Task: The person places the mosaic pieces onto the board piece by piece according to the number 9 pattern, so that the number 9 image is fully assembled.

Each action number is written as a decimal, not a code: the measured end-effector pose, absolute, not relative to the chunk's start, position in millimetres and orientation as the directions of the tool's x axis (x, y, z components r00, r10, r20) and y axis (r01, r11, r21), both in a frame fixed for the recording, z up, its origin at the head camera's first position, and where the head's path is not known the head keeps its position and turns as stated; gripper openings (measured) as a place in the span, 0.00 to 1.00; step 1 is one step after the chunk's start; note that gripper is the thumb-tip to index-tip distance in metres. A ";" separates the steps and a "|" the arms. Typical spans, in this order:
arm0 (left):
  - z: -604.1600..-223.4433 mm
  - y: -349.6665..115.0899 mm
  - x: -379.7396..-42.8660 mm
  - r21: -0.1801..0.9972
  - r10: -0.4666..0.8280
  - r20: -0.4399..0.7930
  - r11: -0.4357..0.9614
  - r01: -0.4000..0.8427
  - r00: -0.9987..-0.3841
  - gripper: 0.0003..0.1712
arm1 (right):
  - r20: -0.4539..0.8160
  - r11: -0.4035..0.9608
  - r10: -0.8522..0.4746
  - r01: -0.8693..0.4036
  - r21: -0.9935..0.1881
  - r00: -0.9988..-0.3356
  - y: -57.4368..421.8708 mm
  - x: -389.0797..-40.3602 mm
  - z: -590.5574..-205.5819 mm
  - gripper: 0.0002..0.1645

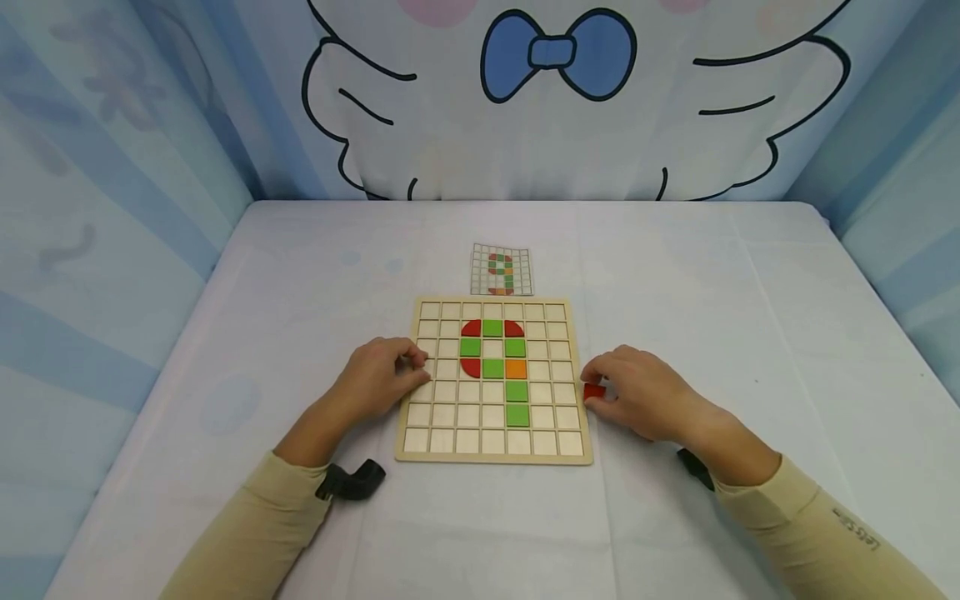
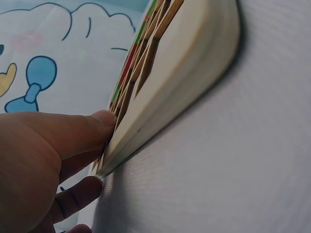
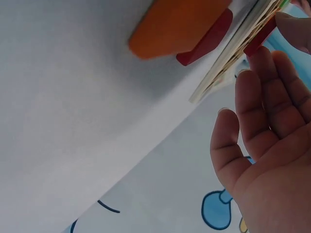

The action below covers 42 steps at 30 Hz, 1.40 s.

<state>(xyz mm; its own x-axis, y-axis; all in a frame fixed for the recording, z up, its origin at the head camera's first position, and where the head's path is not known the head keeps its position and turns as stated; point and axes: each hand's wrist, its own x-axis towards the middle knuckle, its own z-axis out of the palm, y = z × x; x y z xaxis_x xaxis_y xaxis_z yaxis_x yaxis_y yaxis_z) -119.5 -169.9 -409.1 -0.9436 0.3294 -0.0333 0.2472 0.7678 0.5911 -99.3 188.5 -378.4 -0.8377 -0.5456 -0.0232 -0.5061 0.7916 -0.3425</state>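
A wooden grid board (image 1: 492,457) lies flat on the table, carrying several green tiles (image 1: 517,415), red rounded pieces (image 1: 470,367) and an orange square (image 1: 516,368). At its left edge, my left hand (image 1: 378,373) grips the rim, thumb on the upper face and a finger against the side, as the left wrist view shows. My right hand (image 1: 648,392), beside the right edge, pinches a red piece (image 3: 262,37) between thumb and fingertip. Another red piece (image 3: 209,41) and an orange piece (image 3: 177,24) lie near that hand, hidden under it in the head view.
Behind the board lies a small pattern card (image 1: 502,270) with a coloured grid printed on it. A white cloth covers the table (image 1: 675,275). Printed curtains (image 1: 442,125) stand around the back and sides. Black wrist straps (image 1: 352,481) show at both sleeves.
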 end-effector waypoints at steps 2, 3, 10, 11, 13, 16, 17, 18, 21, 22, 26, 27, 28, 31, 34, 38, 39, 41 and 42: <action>-409.0 -170.0 -119.4 0.591 0.330 -0.033 0.768 0.248 -0.943 0.07 | -0.019 0.787 -0.551 -0.512 -0.345 -0.834 187.1 -98.7 -378.5 0.06; -409.0 -169.9 -119.5 0.591 0.330 -0.033 0.767 0.248 -0.943 0.07 | -0.014 0.784 -0.554 -0.516 -0.345 -0.832 186.3 -98.5 -378.7 0.06; -409.5 -169.8 -119.7 0.588 0.327 -0.032 0.770 0.247 -0.944 0.08 | 0.012 0.764 -0.574 -0.540 -0.352 -0.819 180.0 -96.4 -378.7 0.07; -409.6 -169.9 -119.7 0.586 0.327 -0.033 0.772 0.247 -0.945 0.08 | 0.012 0.760 -0.578 -0.544 -0.356 -0.816 179.0 -96.1 -378.3 0.07; -409.8 -170.0 -119.8 0.585 0.325 -0.036 0.773 0.244 -0.945 0.08 | 0.013 0.751 -0.589 -0.553 -0.360 -0.808 176.5 -95.1 -377.6 0.07; -410.0 -170.2 -119.8 0.584 0.322 -0.040 0.776 0.240 -0.946 0.08 | 0.006 0.740 -0.609 -0.571 -0.357 -0.793 171.5 -94.5 -377.6 0.08; -410.1 -170.3 -119.8 0.584 0.322 -0.041 0.776 0.239 -0.946 0.08 | 0.002 0.736 -0.616 -0.576 -0.355 -0.788 169.6 -94.2 -377.6 0.08; -410.2 -170.3 -119.9 0.585 0.322 -0.041 0.775 0.238 -0.946 0.08 | -0.001 0.733 -0.623 -0.583 -0.351 -0.782 167.7 -93.8 -377.6 0.08; -410.4 -170.2 -120.1 0.585 0.323 -0.039 0.775 0.241 -0.946 0.08 | -0.005 0.720 -0.644 -0.604 -0.341 -0.765 162.5 -93.4 -378.1 0.09; -410.5 -170.1 -120.1 0.584 0.324 -0.038 0.775 0.242 -0.945 0.08 | -0.002 0.715 -0.651 -0.612 -0.339 -0.759 161.1 -93.3 -378.4 0.09; -410.5 -169.8 -120.2 0.584 0.325 -0.038 0.775 0.243 -0.945 0.08 | 0.000 0.702 -0.665 -0.626 -0.341 -0.746 155.4 -92.9 -379.5 0.08; -410.4 -169.7 -120.2 0.585 0.324 -0.038 0.774 0.242 -0.945 0.08 | -0.001 0.700 -0.667 -0.627 -0.343 -0.745 154.1 -92.4 -379.5 0.08; -410.4 -169.6 -120.2 0.586 0.324 -0.039 0.773 0.241 -0.945 0.08 | -0.004 0.697 -0.670 -0.627 -0.348 -0.743 152.9 -91.9 -379.5 0.08; -410.1 -169.5 -120.2 0.588 0.325 -0.040 0.772 0.240 -0.945 0.08 | -0.003 0.684 -0.681 -0.636 -0.357 -0.732 149.2 -90.5 -380.0 0.07; -409.9 -169.6 -120.2 0.588 0.327 -0.036 0.771 0.244 -0.944 0.08 | 0.015 0.662 -0.701 -0.658 -0.358 -0.713 145.9 -89.2 -381.3 0.07; -409.9 -169.6 -120.3 0.589 0.328 -0.033 0.769 0.247 -0.944 0.08 | 0.039 0.641 -0.722 -0.688 -0.341 -0.691 142.0 -88.1 -383.4 0.06; -409.9 -169.6 -120.3 0.589 0.328 -0.032 0.769 0.247 -0.944 0.08 | 0.045 0.636 -0.726 -0.694 -0.338 -0.687 141.2 -88.0 -383.9 0.06; -409.9 -169.7 -120.4 0.591 0.329 -0.030 0.768 0.249 -0.944 0.08 | 0.057 0.629 -0.731 -0.704 -0.330 -0.680 139.5 -87.8 -384.5 0.06; -409.9 -169.7 -120.3 0.591 0.330 -0.029 0.767 0.250 -0.944 0.08 | 0.062 0.625 -0.734 -0.709 -0.327 -0.676 138.5 -87.7 -384.9 0.06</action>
<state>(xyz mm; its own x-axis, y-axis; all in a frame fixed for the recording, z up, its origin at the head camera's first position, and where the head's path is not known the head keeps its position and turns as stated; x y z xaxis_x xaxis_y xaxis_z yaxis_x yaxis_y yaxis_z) -120.3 -169.7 -409.9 -0.9436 0.3297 -0.0289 0.2499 0.7670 0.5910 -87.7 138.5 -384.9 -0.6763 -0.7340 0.0615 -0.7085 0.6254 -0.3268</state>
